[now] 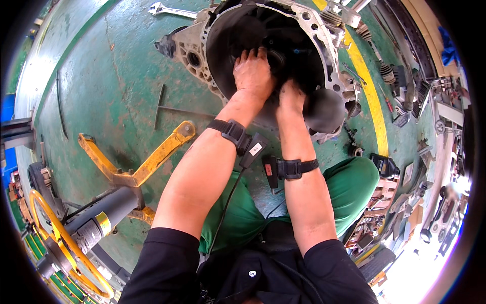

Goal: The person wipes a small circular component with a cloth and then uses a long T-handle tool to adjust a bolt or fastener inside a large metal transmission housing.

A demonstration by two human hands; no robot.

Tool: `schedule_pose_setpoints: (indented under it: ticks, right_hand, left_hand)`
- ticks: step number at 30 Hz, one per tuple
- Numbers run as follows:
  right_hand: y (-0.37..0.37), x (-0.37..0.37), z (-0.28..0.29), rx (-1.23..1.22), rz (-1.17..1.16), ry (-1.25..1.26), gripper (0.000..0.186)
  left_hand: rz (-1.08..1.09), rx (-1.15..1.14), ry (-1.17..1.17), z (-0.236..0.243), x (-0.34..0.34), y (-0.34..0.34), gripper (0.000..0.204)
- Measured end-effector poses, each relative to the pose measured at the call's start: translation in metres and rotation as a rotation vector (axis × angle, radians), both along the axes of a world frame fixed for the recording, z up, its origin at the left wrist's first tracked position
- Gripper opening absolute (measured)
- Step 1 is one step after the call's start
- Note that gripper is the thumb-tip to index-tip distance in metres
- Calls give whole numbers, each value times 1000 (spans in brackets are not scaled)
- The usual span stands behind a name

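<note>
A cast metal gearbox housing lies on the floor at the top, with a wide, dark, bowl-shaped interior. My left hand reaches into it, fingers bent over a dark inner part near the centre that I cannot make out clearly. My right hand is inside too, lower and to the right, its fingertips hidden in shadow. Both forearms wear black straps with small devices.
Green floor holds a large wrench and a T-bar. A yellow-legged lifting stand with a wheel is lower left. Right, beyond a yellow line, lie axle shafts, assorted parts and a crate.
</note>
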State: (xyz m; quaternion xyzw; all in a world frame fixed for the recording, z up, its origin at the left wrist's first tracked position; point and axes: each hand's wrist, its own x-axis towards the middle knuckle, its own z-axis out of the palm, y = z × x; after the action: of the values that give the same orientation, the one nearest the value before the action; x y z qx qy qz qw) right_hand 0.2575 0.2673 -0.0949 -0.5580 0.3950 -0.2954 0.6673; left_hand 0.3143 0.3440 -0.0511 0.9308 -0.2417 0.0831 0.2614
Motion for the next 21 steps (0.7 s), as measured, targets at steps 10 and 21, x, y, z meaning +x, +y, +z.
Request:
schedule_pose_setpoints:
  ticks: [10,21]
  right_hand:
    - [37,-43,48,179,190,-28,46]
    - [17,-41,39,242,176,298,64]
  left_hand:
    - [1,46,67,9,-1,3,75]
    - [-10,87,122,16,-4,6,81]
